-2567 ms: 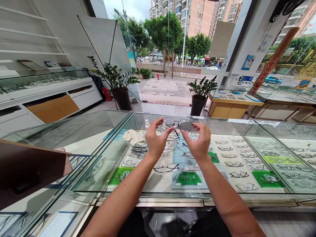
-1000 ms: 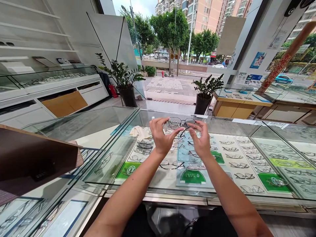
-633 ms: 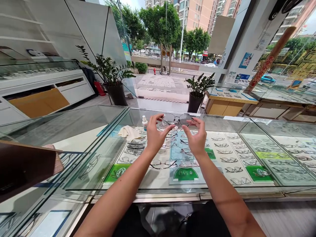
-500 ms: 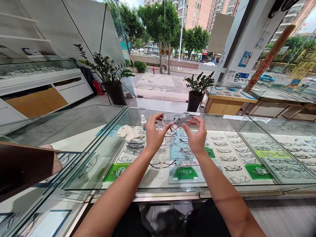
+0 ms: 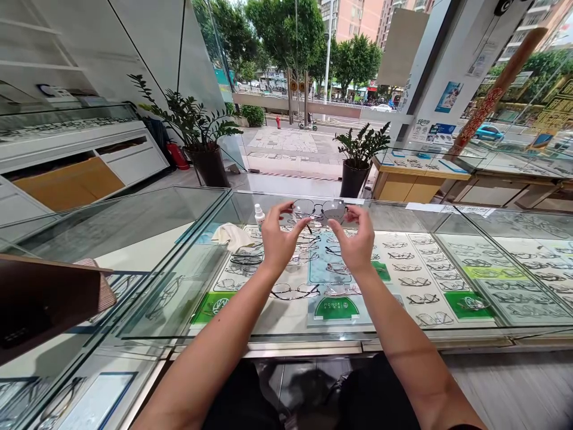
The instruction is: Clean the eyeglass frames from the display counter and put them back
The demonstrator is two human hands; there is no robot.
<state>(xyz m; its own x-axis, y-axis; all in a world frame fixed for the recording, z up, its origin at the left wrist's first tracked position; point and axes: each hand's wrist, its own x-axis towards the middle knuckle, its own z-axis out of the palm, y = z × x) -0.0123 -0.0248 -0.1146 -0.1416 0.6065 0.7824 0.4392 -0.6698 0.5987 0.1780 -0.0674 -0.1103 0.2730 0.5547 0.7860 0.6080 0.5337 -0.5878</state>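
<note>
A pair of thin dark-framed eyeglasses (image 5: pixel 318 209) is held up above the glass counter (image 5: pixel 268 335), its lenses facing me. My left hand (image 5: pixel 281 237) grips the left side of the frame between thumb and fingers. On the other side, my right hand (image 5: pixel 354 237) pinches the right end the same way. A dark temple arm hangs down near my left thumb. Left of my left hand stand a small white bottle (image 5: pixel 259 214) and a crumpled cream cloth (image 5: pixel 233 237), both on the counter top.
Rows of eyeglasses (image 5: pixel 414 281) lie inside the display case under the glass. A dark brown case-like object (image 5: pixel 45 304) juts in at the left. Potted plants (image 5: pixel 208 164) stand beyond the counter, and a wooden cabinet (image 5: pixel 403 183) is at the back right.
The eyeglasses have turned slightly and come a little higher in view, still between both hands. My view has tilted slightly; the bottle and cloth rest where they were.
</note>
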